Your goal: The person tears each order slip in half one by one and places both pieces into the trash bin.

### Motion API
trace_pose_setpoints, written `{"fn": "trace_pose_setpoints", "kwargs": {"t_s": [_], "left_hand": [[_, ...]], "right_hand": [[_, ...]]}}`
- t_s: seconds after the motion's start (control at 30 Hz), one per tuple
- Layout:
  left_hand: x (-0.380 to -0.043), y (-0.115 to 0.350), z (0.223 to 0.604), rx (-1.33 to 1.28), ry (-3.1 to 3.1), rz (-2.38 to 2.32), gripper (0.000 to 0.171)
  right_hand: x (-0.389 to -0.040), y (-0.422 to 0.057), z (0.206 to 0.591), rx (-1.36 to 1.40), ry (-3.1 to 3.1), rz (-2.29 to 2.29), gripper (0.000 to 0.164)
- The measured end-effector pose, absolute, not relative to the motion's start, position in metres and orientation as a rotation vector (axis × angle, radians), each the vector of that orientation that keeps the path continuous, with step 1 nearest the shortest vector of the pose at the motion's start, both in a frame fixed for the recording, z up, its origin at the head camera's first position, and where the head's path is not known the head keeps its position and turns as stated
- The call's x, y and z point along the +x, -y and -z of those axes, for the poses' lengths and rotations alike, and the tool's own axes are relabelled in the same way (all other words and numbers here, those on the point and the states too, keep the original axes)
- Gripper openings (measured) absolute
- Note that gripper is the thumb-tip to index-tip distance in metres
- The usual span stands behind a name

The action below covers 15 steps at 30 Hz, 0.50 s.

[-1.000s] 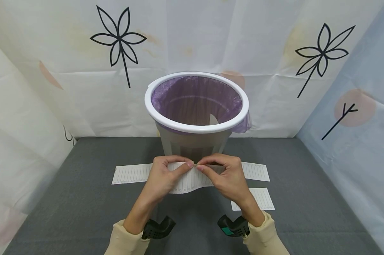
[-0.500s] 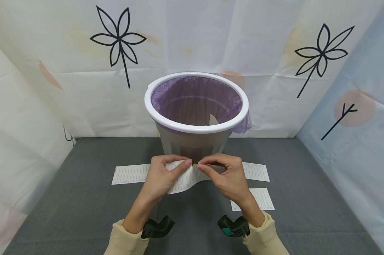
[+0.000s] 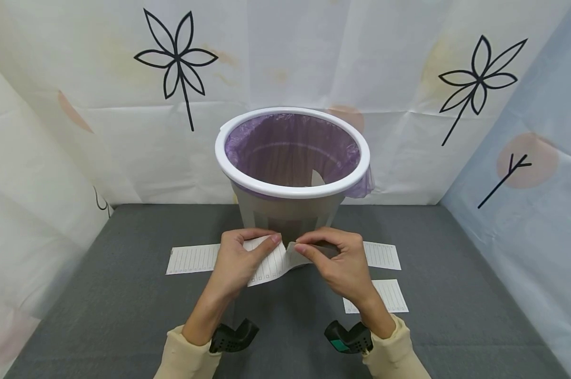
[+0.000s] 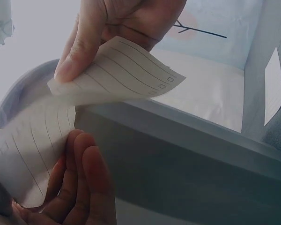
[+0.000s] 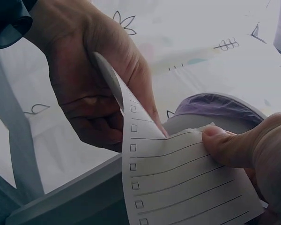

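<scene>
A ruled paper strip [image 3: 266,268] with small printed boxes along one edge is held up between both hands in front of the bin. My left hand [image 3: 233,263] pinches its left part between thumb and fingers. The right part is pinched by my right hand [image 3: 341,258], and that part curls back toward the bin. A tear opens from the upper edge between the two grips; lower down, the paper [image 5: 178,178] is still joined in the right wrist view. The left fingers [image 4: 79,187] support the paper from behind in the left wrist view.
Behind the hands stands a bin with a white rim [image 3: 290,192] and a purple liner [image 3: 285,142]; a paper scrap [image 3: 317,179] shows inside. Ruled paper lies on the grey table at left [image 3: 193,259] and right [image 3: 382,256]. A shorter piece [image 3: 391,296] lies nearer, beside the right wrist.
The left hand has shifted slightly left with its part of the paper. A gap has opened at the upper edge between the hands and widened downward; the right hand has barely moved.
</scene>
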<state>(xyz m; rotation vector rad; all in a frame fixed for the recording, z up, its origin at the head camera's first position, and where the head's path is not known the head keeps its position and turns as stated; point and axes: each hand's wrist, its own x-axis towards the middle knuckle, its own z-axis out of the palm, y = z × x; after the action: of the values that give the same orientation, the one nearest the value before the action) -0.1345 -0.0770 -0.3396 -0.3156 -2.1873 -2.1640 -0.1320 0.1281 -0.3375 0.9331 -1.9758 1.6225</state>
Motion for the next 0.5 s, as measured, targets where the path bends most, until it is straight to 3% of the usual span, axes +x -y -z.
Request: {"fn": "trace_pose_setpoints", "kwargs": {"t_s": [0.5], "left_hand": [[-0.1386, 0.0822, 0.3407, -0.235, 2.179, 2.109, 0.015]], "right_hand": [[-0.1288, -0.1298, 0.3327, 0.92, 1.939, -1.625, 0.006]]}}
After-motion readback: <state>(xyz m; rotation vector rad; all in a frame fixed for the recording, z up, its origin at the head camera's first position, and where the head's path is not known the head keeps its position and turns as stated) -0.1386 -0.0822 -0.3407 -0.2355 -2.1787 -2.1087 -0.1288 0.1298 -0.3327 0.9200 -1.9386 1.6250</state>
